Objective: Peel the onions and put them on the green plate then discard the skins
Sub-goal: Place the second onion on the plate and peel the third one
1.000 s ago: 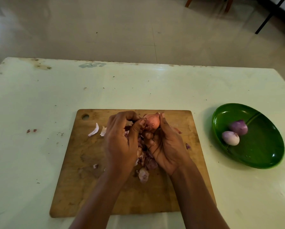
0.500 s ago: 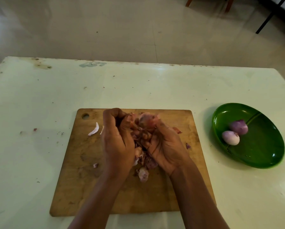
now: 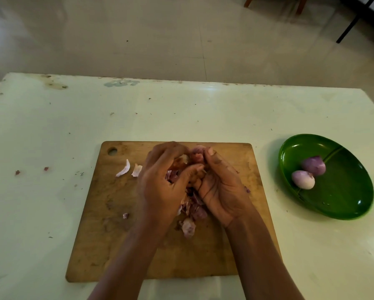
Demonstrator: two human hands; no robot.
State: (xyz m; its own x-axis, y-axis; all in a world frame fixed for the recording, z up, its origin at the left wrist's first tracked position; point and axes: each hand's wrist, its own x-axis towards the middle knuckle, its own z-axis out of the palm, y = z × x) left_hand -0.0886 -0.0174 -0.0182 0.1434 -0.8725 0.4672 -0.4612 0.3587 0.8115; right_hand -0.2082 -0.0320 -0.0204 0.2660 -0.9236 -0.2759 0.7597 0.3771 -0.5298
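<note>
Both hands meet over the far half of the board [image 3: 99, 234], which lies on the pale tabletop [image 3: 51, 126]. The right hand [image 3: 221, 187] cups an onion [image 3: 197, 155] at its fingertips, palm turned up, fingers curled round the bulb in a closed grip; the onion shows pinkish and partly covered, sitting at about 12 o'clock of the two hands. The left hand [image 3: 160, 185] comes in from 9 o'clock with its thumb and fingers pinched on a brownish flap of skin [image 3: 180, 162] right against the onion, so its grip is closed too. Under and between the palms a heap of skins [image 3: 192, 211] lies on the board, reaching toward 6 o'clock, where one larger piece [image 3: 188, 228] sits apart. Two pale strips [image 3: 123, 168] lie on the board at 9 o'clock of the hands, near the board's hanging hole. At 3 o'clock, well apart from the board, the plate [image 3: 350, 204] holds two peeled onions [image 3: 303, 179] touching each other on its near-left side. A few small purple scraps [image 3: 45, 168] dot the tabletop at far 9 o'clock.
</note>
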